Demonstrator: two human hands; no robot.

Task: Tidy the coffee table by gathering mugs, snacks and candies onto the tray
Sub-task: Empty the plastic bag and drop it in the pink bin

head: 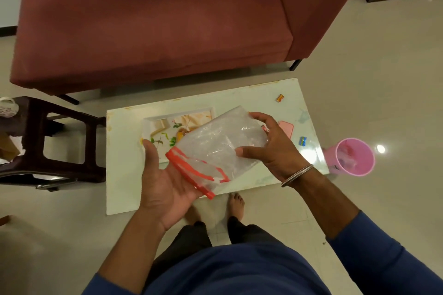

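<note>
One tabletop, white, low, set before a red sofa.

One tray, white rim, floral print, lying flat near the tabletop's middle. Looks rigid and light; best lifted by two opposite rims. At least one orange-wrapped snack shows on it, the rest hidden behind the bag.

One plastic bag, clear, with a red zip strip at its mouth, held in the air above the tray. Judged very light, limp and slippery, crumpling under any squeeze; the stiffer red strip is the surest place to take it. Appears empty (hard to be sure through the creases).

Left hand: palm up under the bag's mouth end, fingers nearly straight, supporting rather than clamping. Right hand: thumb and fingers curled round the bag's closed end, holding it; a small red-and-white thing by those fingers, perhaps a candy, cannot be told.

One pink bin on the floor just past the tabletop's right end.

One mug, pale and patterned, on a dark stool to the left, well apart from the tray. Probably ceramic, so heavy and breakable; take by the handle or round the body.

One pink flat item on the tabletop, beside the right hand.

Loose candies on the tabletop, two counted: one blue, one orange. Tiny, light, pinch-sized.
</note>
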